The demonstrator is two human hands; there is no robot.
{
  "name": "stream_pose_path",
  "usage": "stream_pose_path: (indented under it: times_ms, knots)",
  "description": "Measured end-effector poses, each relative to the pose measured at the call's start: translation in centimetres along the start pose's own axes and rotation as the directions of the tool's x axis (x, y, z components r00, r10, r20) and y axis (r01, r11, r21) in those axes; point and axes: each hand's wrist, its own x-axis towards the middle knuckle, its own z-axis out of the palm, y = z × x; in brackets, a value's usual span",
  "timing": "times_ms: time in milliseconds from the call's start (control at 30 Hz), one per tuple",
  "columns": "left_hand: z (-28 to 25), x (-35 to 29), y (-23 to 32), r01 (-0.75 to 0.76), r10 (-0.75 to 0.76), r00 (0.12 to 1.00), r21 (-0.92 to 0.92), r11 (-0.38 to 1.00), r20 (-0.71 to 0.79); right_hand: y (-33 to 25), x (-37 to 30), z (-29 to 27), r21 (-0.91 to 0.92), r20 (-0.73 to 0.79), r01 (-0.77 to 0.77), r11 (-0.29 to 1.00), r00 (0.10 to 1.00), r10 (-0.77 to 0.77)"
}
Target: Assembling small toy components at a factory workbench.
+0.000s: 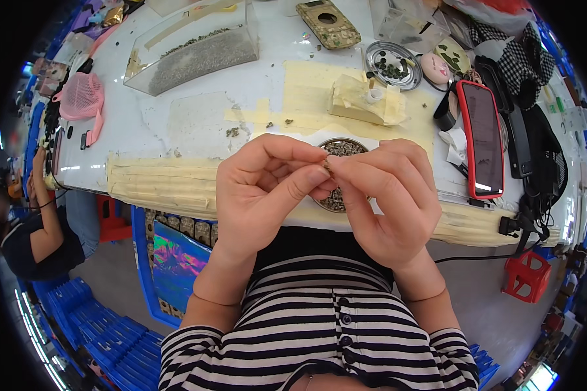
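My left hand and my right hand meet fingertip to fingertip above the near edge of the table. Thumb and forefinger of each pinch a tiny brownish piece between them, too small to name. Just below and behind the fingers lies a round dish full of small grey-brown metallic bits, partly covered by my right hand. Beyond it, a block wrapped in yellow tape carries a small white ring-shaped cup on top.
A clear bin of small grey parts stands far left. To the right lie a red-cased phone, a round tin with dark pieces and black straps. A camouflage case sits at the back. Another person's arm shows at left.
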Motion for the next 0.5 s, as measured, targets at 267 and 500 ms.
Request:
stream_pose_path:
  times_ms: [267,500]
  knots:
    - [-0.14,-0.21,-0.17,-0.030,0.030,0.999,0.021,0.999,0.028,-0.03,0.19,-0.25,0.024,0.006,-0.002,1.000,1.000,0.001]
    - [-0.05,-0.36,0.02,-0.009,0.010,0.999,-0.011,1.000,0.035,-0.04,0.44,-0.49,-0.002,0.008,0.044,0.999,0.999,-0.044]
